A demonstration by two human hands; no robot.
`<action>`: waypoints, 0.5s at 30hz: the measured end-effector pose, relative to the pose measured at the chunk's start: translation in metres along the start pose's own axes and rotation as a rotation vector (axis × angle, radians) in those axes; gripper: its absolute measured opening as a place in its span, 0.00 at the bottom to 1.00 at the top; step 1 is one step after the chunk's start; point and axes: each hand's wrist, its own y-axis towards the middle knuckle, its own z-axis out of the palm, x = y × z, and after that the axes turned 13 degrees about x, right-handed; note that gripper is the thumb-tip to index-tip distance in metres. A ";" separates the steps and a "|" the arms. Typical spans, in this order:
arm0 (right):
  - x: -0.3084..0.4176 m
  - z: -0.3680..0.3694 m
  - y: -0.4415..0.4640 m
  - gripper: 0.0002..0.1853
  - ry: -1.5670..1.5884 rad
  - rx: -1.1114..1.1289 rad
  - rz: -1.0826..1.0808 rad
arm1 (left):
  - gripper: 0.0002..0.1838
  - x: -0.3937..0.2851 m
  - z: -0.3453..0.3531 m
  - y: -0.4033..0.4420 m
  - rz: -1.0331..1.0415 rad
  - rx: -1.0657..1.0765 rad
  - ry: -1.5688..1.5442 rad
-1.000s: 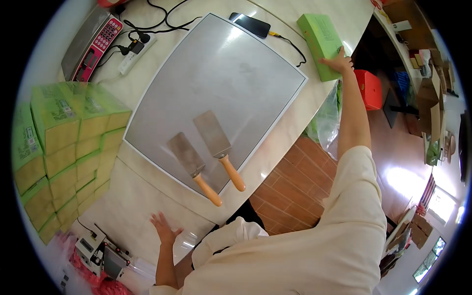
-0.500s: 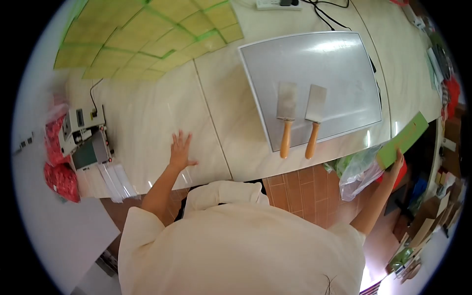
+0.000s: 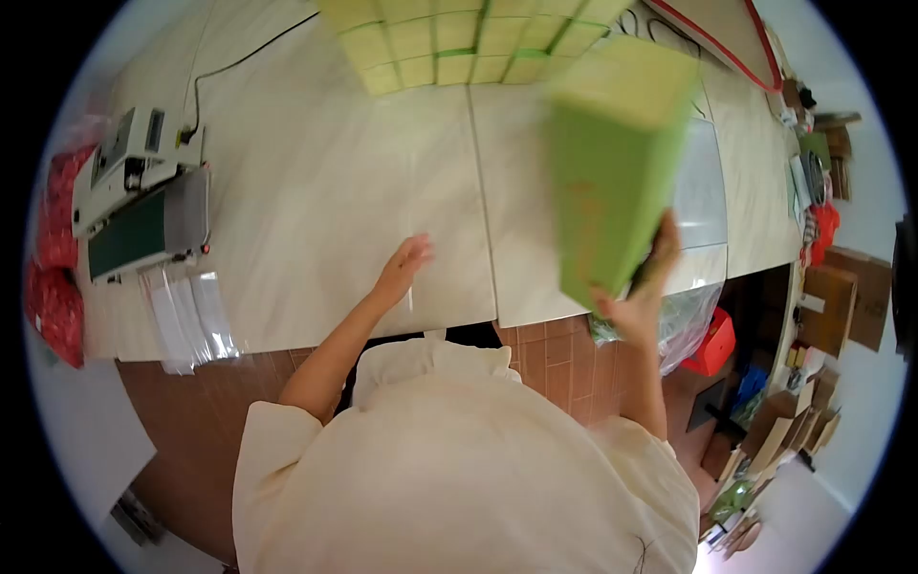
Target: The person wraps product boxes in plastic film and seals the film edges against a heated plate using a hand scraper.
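A table (image 3: 325,182) stretches in front of the person, with a seam (image 3: 481,196) dividing it. On its far side stands a stack of boxes (image 3: 488,43). To the right of the seam, the right hand (image 3: 639,304) holds a box (image 3: 612,206) over the table, partly in front of a board (image 3: 704,182) lying there. The left hand (image 3: 400,275) is over the table left of the seam; contact is unclear. A machine (image 3: 124,182) sits at the left end, its cord (image 3: 251,62) running back, with plastic sleeves (image 3: 191,316) nearer the person. Beyond the table's near right edge are a plastic bag (image 3: 690,330), then a bin (image 3: 713,346), then cartons (image 3: 824,304).
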 end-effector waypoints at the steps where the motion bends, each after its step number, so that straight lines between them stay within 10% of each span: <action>1: 0.006 0.033 -0.001 0.66 -0.048 0.096 -0.051 | 0.41 -0.016 -0.005 -0.012 -0.135 0.226 -0.618; 4: 0.021 0.108 -0.010 0.60 -0.213 0.322 -0.400 | 0.46 -0.015 -0.022 -0.061 -0.022 0.583 -0.883; 9: 0.032 0.188 -0.039 0.43 -0.399 0.594 -0.771 | 0.47 0.009 -0.056 -0.141 0.069 0.541 -0.850; 15: 0.071 0.224 -0.034 0.42 -0.380 0.738 -0.404 | 0.49 0.013 -0.083 -0.147 0.129 0.306 -0.654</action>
